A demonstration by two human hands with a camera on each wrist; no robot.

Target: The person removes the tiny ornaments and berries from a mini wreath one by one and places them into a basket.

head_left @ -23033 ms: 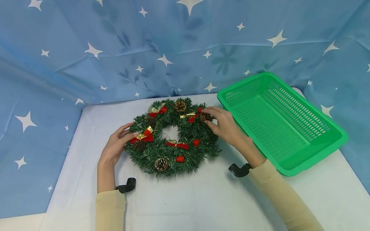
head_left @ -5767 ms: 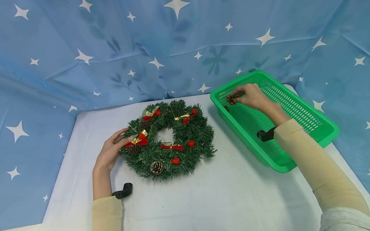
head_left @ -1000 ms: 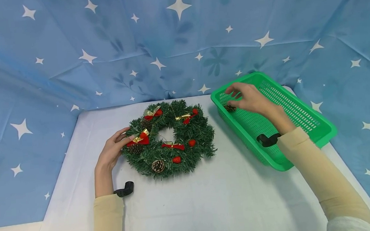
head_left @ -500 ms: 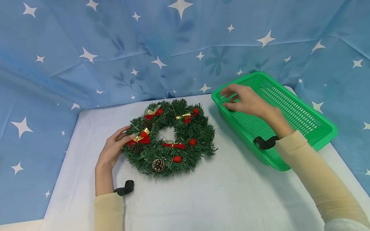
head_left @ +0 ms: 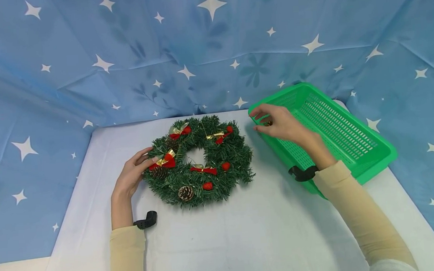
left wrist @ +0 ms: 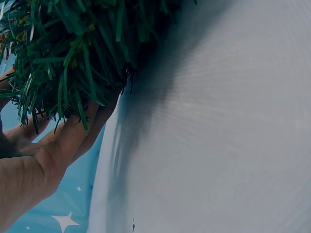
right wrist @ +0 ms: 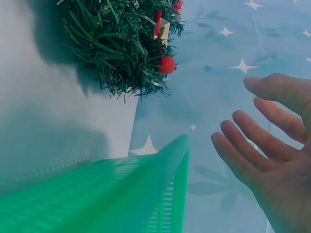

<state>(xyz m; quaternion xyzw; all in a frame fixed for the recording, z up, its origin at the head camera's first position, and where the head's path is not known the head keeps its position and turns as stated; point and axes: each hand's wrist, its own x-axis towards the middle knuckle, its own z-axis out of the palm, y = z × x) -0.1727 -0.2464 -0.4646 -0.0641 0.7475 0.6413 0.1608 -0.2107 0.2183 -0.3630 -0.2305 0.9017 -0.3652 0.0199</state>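
A green Christmas wreath (head_left: 229,151) lies on the white table, trimmed with red and gold bows, red berries and pine cones. At its left side my left hand (head_left: 130,175) grips it, thumb on top by a bow; in the left wrist view, the fingers (left wrist: 73,138) reach under the bristles. My right hand (head_left: 280,124) is over the left rim of the green basket (head_left: 347,130), fingers spread and holding nothing, as the right wrist view of this hand (right wrist: 272,141) shows. Between thumb and fingers, a pine cone (head_left: 268,123) shows down in the basket.
The basket stands slantwise at the table's back right, its raised rim (right wrist: 180,145) close to the wreath's right side. A blue star-printed cloth (head_left: 158,51) hangs behind and at both sides. White tablecloth (head_left: 224,244) lies in front of the wreath.
A pine cone from the wreath's right side is gone from there. My right hand has let a pine cone go in the basket and moved left, toward the wreath. The left hand keeps its grip.
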